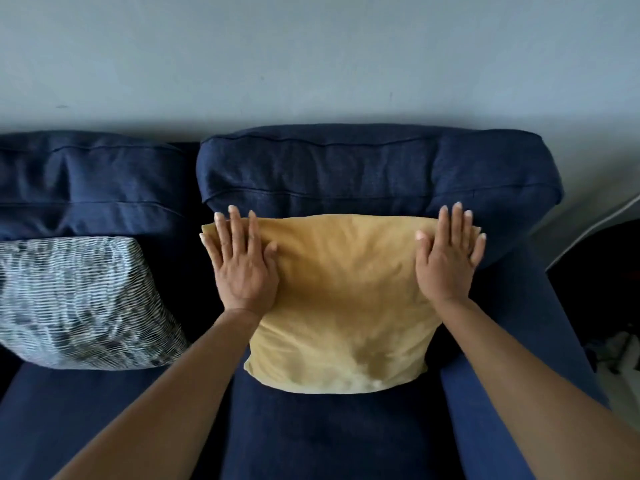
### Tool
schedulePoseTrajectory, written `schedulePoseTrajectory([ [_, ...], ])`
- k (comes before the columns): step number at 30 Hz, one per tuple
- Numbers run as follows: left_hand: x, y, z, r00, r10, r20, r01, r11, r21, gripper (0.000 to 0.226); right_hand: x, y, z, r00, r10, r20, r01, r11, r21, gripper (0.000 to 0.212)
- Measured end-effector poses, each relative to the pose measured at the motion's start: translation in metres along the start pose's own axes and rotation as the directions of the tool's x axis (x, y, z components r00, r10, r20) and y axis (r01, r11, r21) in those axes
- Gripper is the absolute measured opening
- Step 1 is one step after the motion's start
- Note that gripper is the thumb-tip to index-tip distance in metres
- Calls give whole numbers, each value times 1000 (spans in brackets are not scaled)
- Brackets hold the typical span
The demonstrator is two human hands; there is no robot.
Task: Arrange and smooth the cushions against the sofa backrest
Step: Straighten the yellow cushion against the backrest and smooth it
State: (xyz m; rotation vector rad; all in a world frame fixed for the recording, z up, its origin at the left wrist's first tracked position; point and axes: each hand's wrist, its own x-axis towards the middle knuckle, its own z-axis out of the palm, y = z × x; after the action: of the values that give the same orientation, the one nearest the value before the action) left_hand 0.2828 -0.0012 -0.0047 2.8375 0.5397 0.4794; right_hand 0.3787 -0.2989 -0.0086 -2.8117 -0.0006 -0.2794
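A yellow cushion (341, 299) leans against the dark blue back cushion (363, 168) at the right end of the sofa. My left hand (242, 261) lies flat on the yellow cushion's upper left corner, fingers spread. My right hand (446, 258) lies flat on its upper right corner, fingers spread too. Neither hand grips anything. A black-and-white patterned cushion (79, 303) leans against the left back cushion (90, 181).
The blue seat (329, 434) stretches toward me below the cushions. The sofa's right armrest (526, 341) runs beside my right forearm. A grey wall (311, 57) stands behind the sofa. Dark clutter and a white cable (588, 230) sit right of the armrest.
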Motion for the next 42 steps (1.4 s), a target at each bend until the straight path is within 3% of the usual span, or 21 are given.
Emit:
schedulePoseTrajectory([
  [2,-18,25,-2,986,121,-114,-130,988,-78,63,-23,-30,-4,979,-159,-128,166,985,46,65],
  [4,-49,53,6,959,242,-148,-263,954,-146,61,-60,-62,7,911,-377,-168,393,917,72,61],
  [8,-90,42,35,982,185,39,-178,976,-128,60,-104,-50,45,795,-606,17,606,794,-49,63],
  [10,-88,14,44,979,164,118,-161,986,-40,63,-90,-16,52,806,-585,94,592,792,-150,64],
  [12,-78,-6,45,983,147,107,-151,988,21,66,-72,18,50,881,-462,104,473,860,-190,64],
  [15,-62,-12,39,999,-37,-5,37,999,-9,68,-55,44,37,983,-184,14,184,970,-159,67],
  [17,-62,2,30,988,-134,-78,126,987,-101,68,-56,34,28,989,-129,-69,123,988,-93,67],
  [19,-75,28,28,990,-11,-140,-13,986,-164,67,-68,11,25,961,-237,-141,234,971,-39,67],
  [22,-112,60,40,966,236,-108,-253,949,-187,64,-108,-23,40,841,-525,-130,527,850,-25,67],
  [25,-136,35,59,976,216,32,-211,970,-123,62,-138,-2,68,662,-750,1,742,655,-142,70],
  [26,-137,17,62,974,212,80,-207,976,-65,63,-135,14,73,636,-771,37,760,616,-207,72],
  [27,-136,0,65,969,217,114,-218,976,-3,65,-127,31,76,643,-762,74,751,608,-257,72],
  [29,-130,-28,65,973,195,123,-205,976,75,66,-109,63,76,730,-675,111,673,681,-289,69],
  [32,-119,-42,55,999,28,29,-30,997,65,66,-97,93,66,928,-365,78,373,897,-236,69],
  [34,-118,-33,43,997,-40,-60,41,999,13,70,-103,93,57,980,-197,-6,193,965,-179,70],
  [36,-124,-11,34,990,71,-121,-76,997,-34,71,-114,74,49,975,-199,-103,187,975,-118,70],
  [38,-133,19,35,961,253,-109,-261,963,-66,72,-124,38,46,926,-349,-141,343,937,-66,74],
  [40,-139,39,43,932,359,-55,-362,929,-71,71,-138,3,53,843,-528,-107,523,849,-68,79],
  [42,-140,34,53,926,377,15,-377,926,-31,70,-147,-9,66,767,-640,-45,633,766,-114,84],
])
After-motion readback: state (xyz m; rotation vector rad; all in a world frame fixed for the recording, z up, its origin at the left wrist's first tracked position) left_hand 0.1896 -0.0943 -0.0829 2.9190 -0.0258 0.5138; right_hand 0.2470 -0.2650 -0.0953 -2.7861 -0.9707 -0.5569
